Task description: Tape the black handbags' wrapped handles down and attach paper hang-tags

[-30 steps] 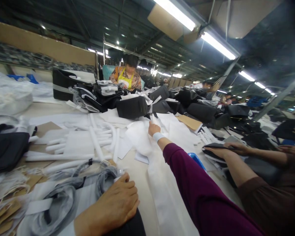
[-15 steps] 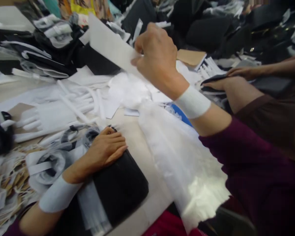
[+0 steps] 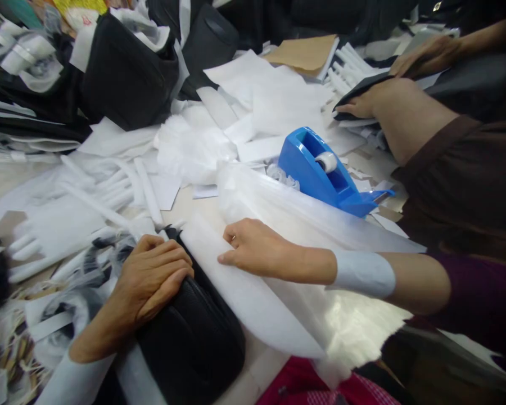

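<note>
My left hand [image 3: 145, 284] lies with its fingers together on a black leather bag [image 3: 198, 340] at the table's near edge. My right hand [image 3: 257, 247] rests with curled fingers on a long white sheet [image 3: 244, 292] lying beside the bag. Under that sheet spreads a pile of thin white wrapping [image 3: 320, 315]. Both of my wrists wear white bands.
A blue tape dispenser [image 3: 320, 171] stands just beyond my right hand. White paper rolls [image 3: 93, 202] and loose sheets cover the middle. Black bags [image 3: 126, 73] pile up at the back. A co-worker's arms [image 3: 405, 112] hold a dark piece at the right.
My right hand came down from the raised position with a white sheet and now presses it on the table beside the bag. The view tilted further down. My left hand stayed on the bag.
</note>
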Demonstrator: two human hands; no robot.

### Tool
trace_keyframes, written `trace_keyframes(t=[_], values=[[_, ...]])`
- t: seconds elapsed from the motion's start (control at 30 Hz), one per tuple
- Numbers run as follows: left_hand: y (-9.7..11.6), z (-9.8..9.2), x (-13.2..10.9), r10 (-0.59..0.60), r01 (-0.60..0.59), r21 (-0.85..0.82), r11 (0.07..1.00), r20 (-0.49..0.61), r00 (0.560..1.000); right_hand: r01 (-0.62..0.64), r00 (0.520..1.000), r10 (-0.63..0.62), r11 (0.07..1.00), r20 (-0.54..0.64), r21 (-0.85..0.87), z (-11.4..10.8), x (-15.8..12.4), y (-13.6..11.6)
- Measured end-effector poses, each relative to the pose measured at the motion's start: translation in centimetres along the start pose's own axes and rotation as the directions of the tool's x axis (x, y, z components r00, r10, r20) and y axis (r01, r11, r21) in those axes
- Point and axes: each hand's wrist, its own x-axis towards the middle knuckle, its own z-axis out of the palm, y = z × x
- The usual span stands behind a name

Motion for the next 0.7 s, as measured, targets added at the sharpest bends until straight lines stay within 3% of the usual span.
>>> trace_keyframes(t=[0.13, 0.27, 0.4, 0.6, 0.7], values=[[-0.1, 0.1, -0.3, -0.01, 0.01, 0.028, 1.0, 0.001, 1.0, -0.041, 0.992, 0.034, 0.998, 0.125, 0.051, 1.9, 1.7, -0.6], [-0.4, 0.4, -0.6, 0.007, -0.006, 0.046, 0.999, -0.02, 1.0, -0.017, 0.989, -0.001, 0.992, 0.151, 0.124, 3.5, 3.1, -0.6], [-0.1, 0.5, -0.4, 0.017, -0.014, 0.062, 0.998, -0.044, 0.999, -0.023, 0.983, -0.009, 0.985, 0.186, 0.171, 4.2, 3.9, -1.3], [-0.5, 0.8, -0.7, -0.013, 0.015, 0.022, 1.0, -0.096, 0.995, -0.106, 0.904, 0.028, 0.982, 0.426, 0.159, 5.2, 4.9, -2.8], [-1.1, 1.1, -0.8, -0.021, 0.024, 0.033, 0.999, -0.094, 0.995, -0.126, 0.916, -0.01, 0.942, 0.402, 0.311, 5.0, 4.9, -2.5]])
